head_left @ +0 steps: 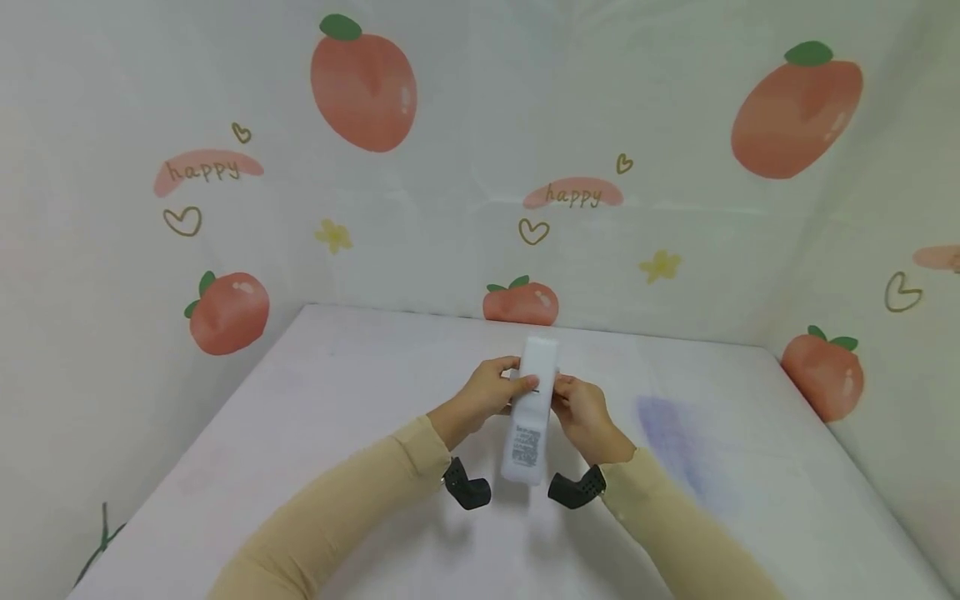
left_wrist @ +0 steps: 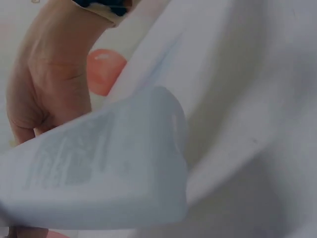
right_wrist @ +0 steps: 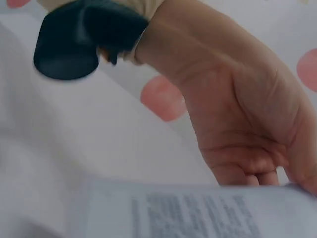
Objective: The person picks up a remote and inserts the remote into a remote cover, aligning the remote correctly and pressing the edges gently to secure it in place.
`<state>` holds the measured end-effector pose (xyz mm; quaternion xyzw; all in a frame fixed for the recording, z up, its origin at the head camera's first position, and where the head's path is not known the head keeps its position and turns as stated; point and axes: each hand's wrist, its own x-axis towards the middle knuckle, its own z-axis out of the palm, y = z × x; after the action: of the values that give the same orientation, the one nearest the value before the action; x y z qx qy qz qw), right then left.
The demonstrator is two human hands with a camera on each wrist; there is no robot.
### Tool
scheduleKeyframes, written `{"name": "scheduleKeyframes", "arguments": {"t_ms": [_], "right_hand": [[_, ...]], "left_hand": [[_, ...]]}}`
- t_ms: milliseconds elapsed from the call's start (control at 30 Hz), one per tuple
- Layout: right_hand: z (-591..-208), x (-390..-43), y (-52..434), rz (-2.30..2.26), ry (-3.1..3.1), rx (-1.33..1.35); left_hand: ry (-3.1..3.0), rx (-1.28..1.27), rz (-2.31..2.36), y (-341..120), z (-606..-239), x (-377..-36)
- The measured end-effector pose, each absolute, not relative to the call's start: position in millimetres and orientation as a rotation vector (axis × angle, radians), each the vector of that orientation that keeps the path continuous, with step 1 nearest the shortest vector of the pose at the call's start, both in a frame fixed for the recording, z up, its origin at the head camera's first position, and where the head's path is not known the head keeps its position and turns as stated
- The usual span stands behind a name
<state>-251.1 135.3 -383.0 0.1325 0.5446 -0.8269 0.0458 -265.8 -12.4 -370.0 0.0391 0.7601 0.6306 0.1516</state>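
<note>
A long white block-shaped object point(head_left: 531, 408), rounded at its near end and printed with small grey text, is held tilted above the table. My left hand point(head_left: 486, 387) grips its left side, the thumb lying across its upper face. From the right, my right hand point(head_left: 587, 410) holds its edge with curled fingers; their tips are partly hidden. In the left wrist view, the printed object point(left_wrist: 114, 168) fills the lower left, with the right hand point(left_wrist: 54, 79) behind it. The right wrist view shows the left hand point(right_wrist: 242, 109) above the blurred text side point(right_wrist: 198, 213).
Under the hands spreads a white table covering point(head_left: 375, 367) with a purple smudge point(head_left: 675, 442) on the right. Behind it hangs a white backdrop printed with peaches point(head_left: 363, 92) and hearts. Dark wrist cameras point(head_left: 467, 485) sit close below the hands.
</note>
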Motion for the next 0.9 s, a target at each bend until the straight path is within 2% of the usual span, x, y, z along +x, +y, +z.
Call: {"name": "scheduleKeyframes", "arguments": {"t_ms": [300, 600, 900], "right_hand": [[-383.0, -246.8, 140.7, -2.412, 1.722, 0.256], [-372.5, -237.7, 148.4, -2.243, 1.762, -0.006], [-380.3, -234.6, 153.7, -2.201, 1.867, 0.006]], "left_hand": [[2.114, 0.053, 1.935, -14.3, -377.1, -260.1], [2.126, 0.158, 1.988, -14.7, -376.6, -252.5], [2.243, 0.297, 1.842, -25.5, -375.5, -250.4]]}}
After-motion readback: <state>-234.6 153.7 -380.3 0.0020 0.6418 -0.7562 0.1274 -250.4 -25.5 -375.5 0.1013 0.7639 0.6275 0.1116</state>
